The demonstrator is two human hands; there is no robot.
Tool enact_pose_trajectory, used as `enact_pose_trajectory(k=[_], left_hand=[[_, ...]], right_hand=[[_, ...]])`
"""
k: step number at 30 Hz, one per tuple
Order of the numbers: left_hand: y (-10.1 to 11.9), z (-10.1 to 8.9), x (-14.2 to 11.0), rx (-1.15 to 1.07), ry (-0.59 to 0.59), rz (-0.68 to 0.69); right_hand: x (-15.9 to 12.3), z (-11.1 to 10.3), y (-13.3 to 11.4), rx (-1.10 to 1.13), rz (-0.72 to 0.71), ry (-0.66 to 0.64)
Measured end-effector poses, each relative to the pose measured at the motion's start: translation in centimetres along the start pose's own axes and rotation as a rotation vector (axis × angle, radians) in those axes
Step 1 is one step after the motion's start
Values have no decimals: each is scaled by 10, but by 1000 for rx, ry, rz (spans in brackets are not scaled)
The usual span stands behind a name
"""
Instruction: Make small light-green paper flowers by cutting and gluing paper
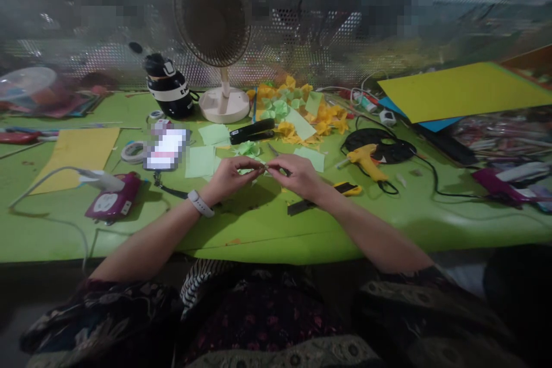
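Two hands met low over the table [259, 241], and between them sat a small piece [264, 169], too fine to make out. Your left hand [230, 177] pinched it between thumb and finger, while your right hand [297, 175] closed its fingertips on it from the other side, probably so that neither side could slip. You had both forearms angled inward over the table's near part, which likely steadied such a fine grip. Green sheets [200, 162] and a black stapler [252, 132] lay just beyond your fingers, presumably for a short reach; the yellow and green paper flowers [280, 109] were heaped farther back, perhaps to spare your working spot. The glue gun [367, 162] lay to your right by a black disc [399, 150], its nozzle pointing toward your hands' side. As for writing, the bottle [172, 95] showed what looked like "EM" on its white band, the rest curving away; the stapler's pale label was too small to read.
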State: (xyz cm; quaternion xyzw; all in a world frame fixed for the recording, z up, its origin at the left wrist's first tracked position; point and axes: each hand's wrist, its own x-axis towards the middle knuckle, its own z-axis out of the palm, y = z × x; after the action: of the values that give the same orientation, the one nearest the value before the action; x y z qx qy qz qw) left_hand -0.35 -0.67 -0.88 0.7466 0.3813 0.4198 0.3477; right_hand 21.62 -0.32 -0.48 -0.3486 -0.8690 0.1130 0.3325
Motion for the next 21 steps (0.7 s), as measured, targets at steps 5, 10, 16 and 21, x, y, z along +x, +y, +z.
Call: enact_pose_trajectory(k=[5,10,16,21], left_hand=[[6,-8,1,27,77,-23],[-5,-24,10,93,242,-76],[-31,-35,17,355,158,2],[-42,-35,22,387,124,-66]], right_hand=[[1,-3,1,12,35,-10],[1,-4,2,54,83,-123],[2,-5,0,-26,137,-346],[5,-9,-4,-65,201,-484]])
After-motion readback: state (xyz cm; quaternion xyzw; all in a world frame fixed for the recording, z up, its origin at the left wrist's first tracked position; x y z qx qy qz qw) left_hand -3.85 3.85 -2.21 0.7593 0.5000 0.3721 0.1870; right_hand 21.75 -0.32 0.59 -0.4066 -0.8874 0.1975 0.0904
